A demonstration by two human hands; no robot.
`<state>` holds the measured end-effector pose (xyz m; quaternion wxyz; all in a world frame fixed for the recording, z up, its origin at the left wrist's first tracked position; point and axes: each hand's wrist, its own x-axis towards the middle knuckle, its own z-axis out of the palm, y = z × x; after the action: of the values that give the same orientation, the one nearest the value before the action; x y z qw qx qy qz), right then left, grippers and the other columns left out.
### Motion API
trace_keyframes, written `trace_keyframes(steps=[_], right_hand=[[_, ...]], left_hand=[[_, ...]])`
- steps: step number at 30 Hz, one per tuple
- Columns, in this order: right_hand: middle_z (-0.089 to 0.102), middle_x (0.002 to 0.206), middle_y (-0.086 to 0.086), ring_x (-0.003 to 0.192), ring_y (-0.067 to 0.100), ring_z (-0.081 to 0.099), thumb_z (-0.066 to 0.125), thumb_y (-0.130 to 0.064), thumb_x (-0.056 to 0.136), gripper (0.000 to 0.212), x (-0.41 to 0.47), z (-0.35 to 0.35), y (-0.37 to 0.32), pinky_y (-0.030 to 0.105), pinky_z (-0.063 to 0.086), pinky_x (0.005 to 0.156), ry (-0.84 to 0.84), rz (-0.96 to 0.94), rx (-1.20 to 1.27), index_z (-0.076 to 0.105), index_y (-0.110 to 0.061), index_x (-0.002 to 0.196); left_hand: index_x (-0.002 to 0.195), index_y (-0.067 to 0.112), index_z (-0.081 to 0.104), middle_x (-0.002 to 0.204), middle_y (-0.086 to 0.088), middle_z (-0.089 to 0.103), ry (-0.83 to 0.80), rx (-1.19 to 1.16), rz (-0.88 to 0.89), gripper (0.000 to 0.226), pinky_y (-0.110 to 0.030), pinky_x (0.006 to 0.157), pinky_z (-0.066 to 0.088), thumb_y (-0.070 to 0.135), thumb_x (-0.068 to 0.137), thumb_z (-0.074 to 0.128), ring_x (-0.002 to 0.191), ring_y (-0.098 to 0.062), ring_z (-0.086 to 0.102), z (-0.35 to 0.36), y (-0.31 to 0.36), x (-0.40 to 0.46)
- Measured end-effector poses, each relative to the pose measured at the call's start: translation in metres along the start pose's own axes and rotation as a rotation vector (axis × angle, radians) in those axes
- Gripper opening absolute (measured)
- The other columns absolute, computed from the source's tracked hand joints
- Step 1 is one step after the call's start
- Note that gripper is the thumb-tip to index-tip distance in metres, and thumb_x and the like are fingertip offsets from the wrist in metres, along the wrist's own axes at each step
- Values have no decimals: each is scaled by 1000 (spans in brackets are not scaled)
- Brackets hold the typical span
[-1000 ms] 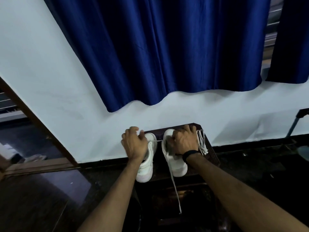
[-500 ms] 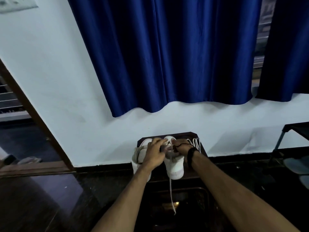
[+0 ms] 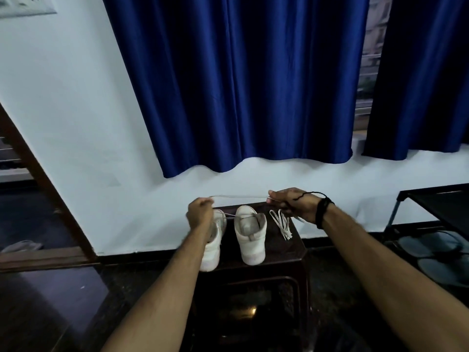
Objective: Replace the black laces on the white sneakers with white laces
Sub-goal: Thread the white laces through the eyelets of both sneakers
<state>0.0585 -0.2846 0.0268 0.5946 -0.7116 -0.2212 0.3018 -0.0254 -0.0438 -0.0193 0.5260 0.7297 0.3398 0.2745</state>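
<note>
Two bare forearms, no sleeves, black band [image 3: 322, 211] on the right wrist

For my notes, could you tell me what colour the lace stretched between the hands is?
White, seen in the head view: the lace.

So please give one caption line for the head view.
Both hands, left hand and right hand, stretch a white lace above two white sneakers on a dark stool.
</note>
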Motion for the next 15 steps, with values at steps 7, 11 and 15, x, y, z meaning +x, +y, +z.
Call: trace_keyframes(steps=[7,11,15], right_hand=[[64,71,-1,66,5,58,60,-28,95,26,19,38,-4,20,45,69,49,-159,-209,62,-8,78],[63,74,1,72,12,55,62,-37,92,28,32,39,-1,29,45,73,109,-209,-307,69,-12,80],[66,87,4,82,11,57,60,-20,95,16,20,16,12,21,46,77,-22,-184,-302,71,-9,91]], left_hand=[[109,23,66,101,-6,69,-526,-204,156,18,-29,86,52,22,102,50,100,-23,66,17,22,-28],[77,13,67,60,-1,57,-621,-49,193,29,-17,52,42,29,99,56,57,-13,51,16,29,-36],[78,10,71,44,15,53,-388,-30,170,30,-18,52,37,23,99,55,43,2,45,-7,15,-11]])
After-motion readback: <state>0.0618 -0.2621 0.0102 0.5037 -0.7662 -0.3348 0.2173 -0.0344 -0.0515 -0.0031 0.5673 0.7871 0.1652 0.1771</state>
